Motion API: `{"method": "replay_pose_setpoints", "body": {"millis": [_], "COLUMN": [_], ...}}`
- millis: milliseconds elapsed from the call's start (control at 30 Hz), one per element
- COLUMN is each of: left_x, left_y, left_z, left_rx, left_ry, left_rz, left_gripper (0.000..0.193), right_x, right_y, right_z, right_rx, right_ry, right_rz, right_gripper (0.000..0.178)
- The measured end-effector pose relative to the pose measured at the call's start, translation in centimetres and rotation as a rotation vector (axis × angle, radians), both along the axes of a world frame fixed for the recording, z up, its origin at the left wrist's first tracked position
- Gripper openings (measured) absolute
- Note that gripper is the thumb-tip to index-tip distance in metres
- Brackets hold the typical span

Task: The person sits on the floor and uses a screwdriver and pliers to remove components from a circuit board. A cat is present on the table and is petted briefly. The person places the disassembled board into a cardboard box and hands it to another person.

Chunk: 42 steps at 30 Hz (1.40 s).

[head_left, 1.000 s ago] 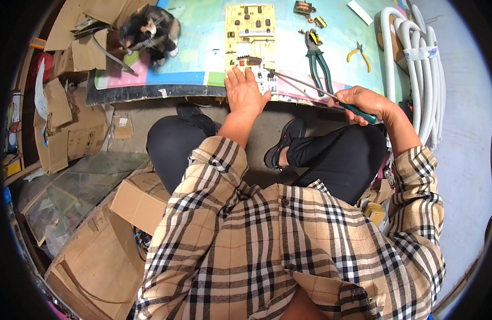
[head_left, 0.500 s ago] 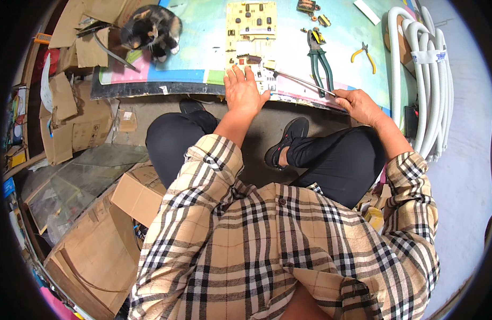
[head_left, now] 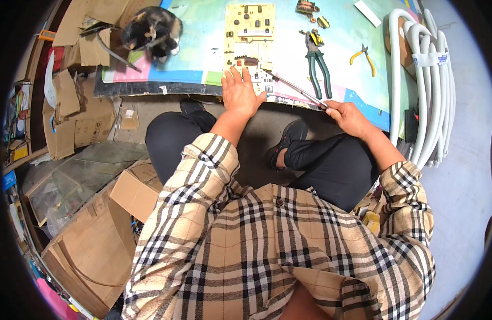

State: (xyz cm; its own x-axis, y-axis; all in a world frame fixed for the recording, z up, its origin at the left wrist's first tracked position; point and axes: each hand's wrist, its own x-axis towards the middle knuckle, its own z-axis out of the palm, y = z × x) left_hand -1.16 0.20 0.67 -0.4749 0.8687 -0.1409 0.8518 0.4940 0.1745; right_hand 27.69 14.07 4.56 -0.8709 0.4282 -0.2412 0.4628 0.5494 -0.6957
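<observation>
Circuit board [head_left: 249, 32] tan, rectangular; left hand [head_left: 240, 93] flat, fingers spread; right hand [head_left: 348, 116] grips tweezers [head_left: 296, 89].

We're looking down into a small electronics repair workshop, and a cluttered floor-level one at that. A person sits cross-legged at a low colourful mat [head_left: 331, 58] that serves as the work surface. On it lies a beige circuit board [head_left: 249, 29] studded with components, with green-handled pliers [head_left: 318, 61], small yellow-handled cutters [head_left: 363, 56] and loose parts beside it. A coil of white hose [head_left: 427, 80] sits at the right. On the left, flattened cardboard boxes [head_left: 86, 250] are heaped about, and a cat [head_left: 150, 29] crouches at the mat's far corner.
</observation>
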Motion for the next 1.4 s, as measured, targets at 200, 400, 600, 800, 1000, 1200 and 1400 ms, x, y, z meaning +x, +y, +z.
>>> {"method": "replay_pose_setpoints", "body": {"millis": [200,400,600,800,1000,1200,1400], "left_x": [-0.5,-0.1,0.0,0.4,-0.2,0.7,1.1], "left_y": [0.0,0.0,0.0,-0.1,-0.5,-0.7,-0.7], "left_z": [-0.2,-0.3,-0.1,-0.5,-0.1,-0.3,-0.2], "left_rx": [-0.019,-0.033,-0.026,0.037,0.011,0.003,0.001], "left_ry": [-0.021,-0.036,-0.040,-0.037,-0.020,-0.030,-0.027], "left_rz": [-0.005,0.002,0.010,0.011,0.017,0.016,0.037], "left_gripper": [0.093,0.094,0.092,0.091,0.092,0.093,0.091], "right_x": [-0.4,-0.6,-0.2,0.3,-3.0,-4.4,-4.6], "right_y": [0.5,-1.9,-2.3,-4.9,-12.3,-15.3,-15.5], "right_z": [-0.1,-1.1,-1.8,-3.2,-4.4,-6.2,-6.9], "right_rx": [0.257,-0.165,0.294,0.120,-0.401,-0.283,-0.106], "right_ry": [-0.167,-0.164,-0.117,-0.113,-0.084,-0.065,-0.107], "right_rz": [0.034,-0.033,0.041,-0.050,-0.422,-0.502,-0.492], "right_gripper": [0.031,0.023,0.022,0.021,0.023,0.026,0.025]}}
